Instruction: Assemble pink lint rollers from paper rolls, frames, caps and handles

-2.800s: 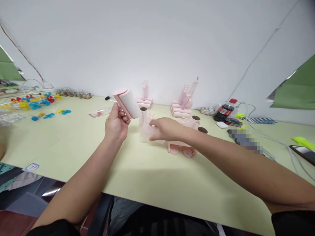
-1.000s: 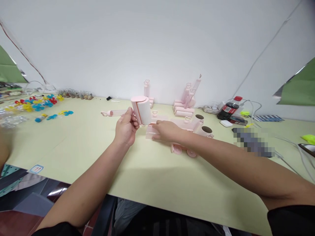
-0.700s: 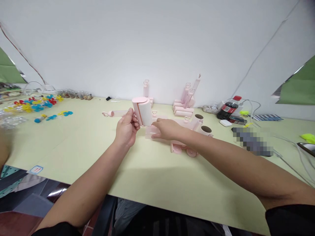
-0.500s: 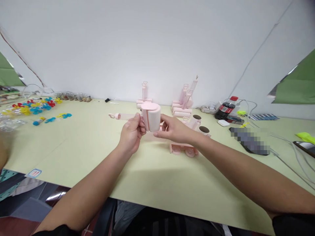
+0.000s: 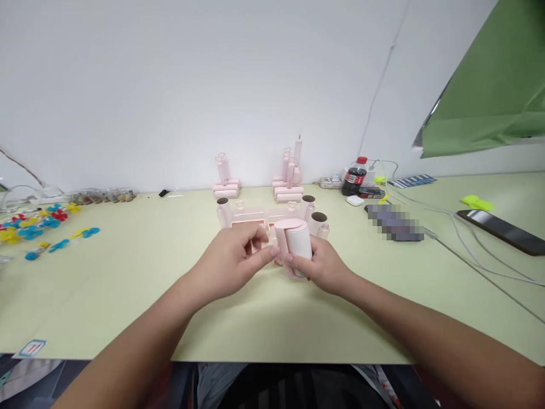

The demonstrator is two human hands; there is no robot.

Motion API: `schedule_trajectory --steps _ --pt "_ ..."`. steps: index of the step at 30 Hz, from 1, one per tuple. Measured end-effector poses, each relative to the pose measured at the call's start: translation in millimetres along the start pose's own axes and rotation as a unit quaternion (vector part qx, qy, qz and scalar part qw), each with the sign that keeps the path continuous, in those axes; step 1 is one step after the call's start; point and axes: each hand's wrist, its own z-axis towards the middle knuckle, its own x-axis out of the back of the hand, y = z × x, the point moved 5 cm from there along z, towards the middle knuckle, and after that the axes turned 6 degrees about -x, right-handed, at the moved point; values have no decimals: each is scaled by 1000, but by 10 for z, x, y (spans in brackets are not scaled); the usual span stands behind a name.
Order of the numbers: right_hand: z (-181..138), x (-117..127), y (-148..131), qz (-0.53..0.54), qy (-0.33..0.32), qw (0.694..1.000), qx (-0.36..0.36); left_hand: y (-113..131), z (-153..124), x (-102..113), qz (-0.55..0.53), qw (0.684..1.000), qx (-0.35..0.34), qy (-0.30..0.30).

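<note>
My right hand (image 5: pixel 327 266) is closed around a lint roller (image 5: pixel 300 245) with a white paper roll and a pink cover, held upright above the table. Its thumb lies across the front of the roll. Just left of it is my left hand (image 5: pixel 234 255), fingers loosely curled and thumb stretched toward the cover's edge; whether the thumb touches cannot be made out. Behind the hands stand paper rolls with brown cores (image 5: pixel 319 217) and pale pink lint roller parts (image 5: pixel 249 215), partly hidden.
Assembled pink lint rollers (image 5: pixel 288 190) and another group (image 5: pixel 226 186) stand by the wall. To the right are a cola bottle (image 5: pixel 354 179), a white case (image 5: pixel 355 200), cables and a phone (image 5: pixel 502 232). Colourful plastic flowers (image 5: pixel 36 227) lie at the left.
The lint roller has moved right and down on the table view. My left hand has let go of it, and my right hand now grips it. The view has turned right.
</note>
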Motion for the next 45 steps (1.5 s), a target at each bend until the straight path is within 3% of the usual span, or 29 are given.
schedule_trajectory --steps 2,4,10,16,23,28,33,39,45 --pt "-42 -51 -25 4 -15 1000 12 139 152 17 46 994 -95 19" --pt "-85 -86 -51 -2 -23 1000 21 186 304 -34 52 988 -144 -34" --pt "-136 -58 -82 -116 -10 992 55 117 552 -108 12 966 -118 -228" --pt "-132 -56 -142 -239 3 967 83 199 481 -87 41 946 -121 -297" --pt "-218 -124 -241 -199 -14 969 144 209 392 -62 -15 936 -154 -318" --pt "-212 -119 -241 -187 -11 967 174 157 401 -53 -59 931 -133 -334" --pt "-224 -67 -246 -148 53 968 195 118 407 -37 -98 933 -127 -321" --pt "-176 67 -125 -6 116 981 154 59 297 47 16 959 -86 -270" --pt "-121 102 -18 61 98 989 92 -68 -38 229 98 941 2 -325"
